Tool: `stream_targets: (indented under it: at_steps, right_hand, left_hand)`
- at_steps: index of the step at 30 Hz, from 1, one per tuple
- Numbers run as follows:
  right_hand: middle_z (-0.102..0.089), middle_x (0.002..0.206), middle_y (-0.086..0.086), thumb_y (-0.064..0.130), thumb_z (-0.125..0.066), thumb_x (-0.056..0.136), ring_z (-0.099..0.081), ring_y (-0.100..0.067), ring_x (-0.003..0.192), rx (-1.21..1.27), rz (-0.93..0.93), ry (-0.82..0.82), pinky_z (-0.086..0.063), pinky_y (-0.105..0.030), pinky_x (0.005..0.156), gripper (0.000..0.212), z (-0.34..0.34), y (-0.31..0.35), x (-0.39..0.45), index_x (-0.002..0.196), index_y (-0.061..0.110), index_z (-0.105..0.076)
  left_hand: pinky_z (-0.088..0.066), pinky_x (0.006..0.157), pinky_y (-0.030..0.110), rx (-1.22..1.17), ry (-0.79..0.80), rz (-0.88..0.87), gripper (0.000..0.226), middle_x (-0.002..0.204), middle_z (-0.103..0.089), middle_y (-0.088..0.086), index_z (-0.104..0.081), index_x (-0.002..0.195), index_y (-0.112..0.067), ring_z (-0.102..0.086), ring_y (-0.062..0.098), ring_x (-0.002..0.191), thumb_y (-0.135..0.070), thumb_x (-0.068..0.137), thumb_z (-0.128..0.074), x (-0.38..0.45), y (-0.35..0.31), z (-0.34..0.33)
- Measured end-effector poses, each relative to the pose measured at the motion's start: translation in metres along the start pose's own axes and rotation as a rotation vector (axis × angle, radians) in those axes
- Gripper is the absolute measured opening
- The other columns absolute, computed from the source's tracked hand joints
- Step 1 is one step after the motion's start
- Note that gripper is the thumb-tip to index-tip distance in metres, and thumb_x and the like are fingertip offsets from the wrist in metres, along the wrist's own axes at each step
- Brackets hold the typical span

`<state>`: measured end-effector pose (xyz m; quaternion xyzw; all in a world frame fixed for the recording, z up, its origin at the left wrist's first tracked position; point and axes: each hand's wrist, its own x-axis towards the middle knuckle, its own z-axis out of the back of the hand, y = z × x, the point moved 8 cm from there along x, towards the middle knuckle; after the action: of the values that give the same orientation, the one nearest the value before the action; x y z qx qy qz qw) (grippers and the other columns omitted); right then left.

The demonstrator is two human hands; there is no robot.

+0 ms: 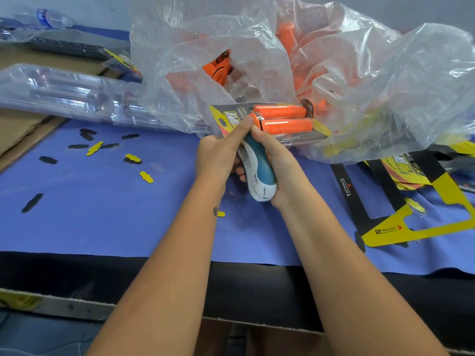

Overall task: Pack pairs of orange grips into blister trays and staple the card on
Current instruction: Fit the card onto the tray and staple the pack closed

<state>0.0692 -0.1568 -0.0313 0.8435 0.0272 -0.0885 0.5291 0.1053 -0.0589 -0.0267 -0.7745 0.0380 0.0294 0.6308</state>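
Orange grips [282,118], two of them, already lie side by side in a see-through tray with a card [226,118] on it. This pack is held up just in front of the big plastic bag [359,80], above the blue mat [102,201]. So the packing part of this pack looks done, and the stapling part looks like the step going on now.

Far to the left of the pack, a stack of empty clear trays [64,93] lies on the table, so more packs may still need filling. Little yellow and black punched-out bits [146,177] lie on the mat between the trays and the pack.

The left hand [218,155] grips the card end of the pack, thumb pressed on top. The right hand [272,160] is wrapped round a white and blue stapler [259,173], whose nose sits at the card edge. I cannot tell if a staple is in yet.

Behind the pack, the bag holds many more loose grips [288,34]. To the right of the pack, flat yellow and black cards [411,222] wait on the mat. Lots of work looks left.
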Motion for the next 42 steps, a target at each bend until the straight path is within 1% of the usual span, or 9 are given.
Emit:
stream_targets:
  at_steps: [6,13,17,23,27,30,35,39,42]
  right_hand:
    - [-0.065,0.083,-0.018,0.040,-0.065,0.087,-0.060,-0.026,0.063,-0.104,0.031,-0.065,-0.048,-0.030,0.052,0.042,0.007,-0.002,0.002,0.101,0.000,-0.068]
    - [-0.065,0.071,-0.021,0.034,-0.070,0.086,-0.059,-0.028,0.051,-0.088,0.012,-0.120,-0.049,-0.027,0.047,0.037,0.012,-0.001,-0.001,0.085,-0.003,-0.071]
    - [-0.065,0.071,-0.023,0.035,-0.073,0.083,-0.059,-0.029,0.049,-0.103,-0.008,-0.163,-0.049,-0.028,0.046,0.040,0.014,-0.002,-0.003,0.089,-0.005,-0.070]
    - [-0.066,0.067,-0.020,0.032,-0.074,0.083,-0.059,-0.027,0.048,-0.067,-0.008,-0.184,-0.051,-0.029,0.047,0.033,0.014,-0.001,-0.002,0.078,0.000,-0.070]
    - [-0.073,0.076,-0.016,0.035,-0.081,0.076,-0.068,-0.027,0.061,-0.094,-0.025,-0.219,-0.055,-0.034,0.056,0.037,0.016,-0.004,-0.001,0.087,0.001,-0.071]
    - [-0.074,0.080,-0.016,0.034,-0.083,0.073,-0.070,-0.028,0.067,-0.114,-0.023,-0.238,-0.058,-0.037,0.063,0.042,0.017,-0.004,0.000,0.092,-0.001,-0.071]
    - [-0.070,0.067,-0.016,0.026,-0.079,0.077,-0.065,-0.024,0.054,-0.154,0.000,-0.213,-0.056,-0.032,0.052,0.026,0.012,-0.004,-0.003,0.072,0.003,-0.070]
    - [-0.071,0.072,-0.016,0.030,-0.075,0.081,-0.064,-0.026,0.058,-0.113,0.001,-0.166,-0.054,-0.032,0.054,0.027,0.013,-0.001,-0.004,0.077,0.004,-0.071]
    - [-0.069,0.073,-0.018,0.032,-0.072,0.085,-0.064,-0.025,0.057,-0.113,-0.008,-0.135,-0.053,-0.030,0.051,0.032,0.014,0.000,-0.006,0.082,0.000,-0.071]
  left_hand:
    - [-0.042,0.041,0.021,-0.019,0.076,0.110,0.035,0.055,-0.055,0.005,-0.063,0.072,-0.013,-0.047,0.016,0.042,-0.044,0.076,-0.079,0.000,0.004,-0.002]
    - [-0.036,0.035,0.020,-0.106,0.128,0.107,0.026,0.049,-0.056,0.006,-0.062,0.072,-0.011,-0.046,0.019,0.035,-0.031,0.083,-0.075,-0.002,0.002,-0.008]
    - [-0.037,0.034,0.020,-0.132,0.126,0.098,0.025,0.048,-0.056,0.005,-0.064,0.071,-0.011,-0.047,0.019,0.035,-0.029,0.084,-0.074,-0.004,0.001,-0.009]
    - [-0.033,0.034,0.019,-0.121,0.002,0.102,0.037,0.044,-0.048,0.001,-0.056,0.065,-0.014,-0.042,0.016,0.034,-0.041,0.076,-0.079,-0.007,0.006,-0.007]
    - [-0.035,0.040,0.019,-0.166,0.018,0.148,0.042,0.051,-0.054,-0.002,-0.059,0.071,-0.017,-0.050,0.012,0.042,-0.052,0.066,-0.082,-0.010,0.012,-0.013]
    - [-0.034,0.039,0.016,-0.174,0.024,0.172,0.029,0.052,-0.058,-0.004,-0.063,0.077,-0.017,-0.053,0.011,0.041,-0.037,0.071,-0.083,-0.009,0.015,-0.014]
    - [-0.031,0.036,0.011,-0.189,-0.041,0.166,0.021,0.039,-0.049,-0.008,-0.059,0.070,-0.016,-0.046,0.008,0.030,-0.024,0.077,-0.077,-0.008,0.015,-0.007]
    - [-0.029,0.037,0.015,-0.182,0.052,0.115,0.026,0.046,-0.049,-0.005,-0.059,0.067,-0.020,-0.044,0.010,0.035,-0.035,0.078,-0.077,-0.008,0.012,-0.014]
    - [-0.028,0.038,0.019,-0.225,0.152,0.193,0.041,0.051,-0.040,-0.001,-0.057,0.067,-0.020,-0.036,0.013,0.038,-0.057,0.085,-0.060,-0.006,0.013,-0.019]
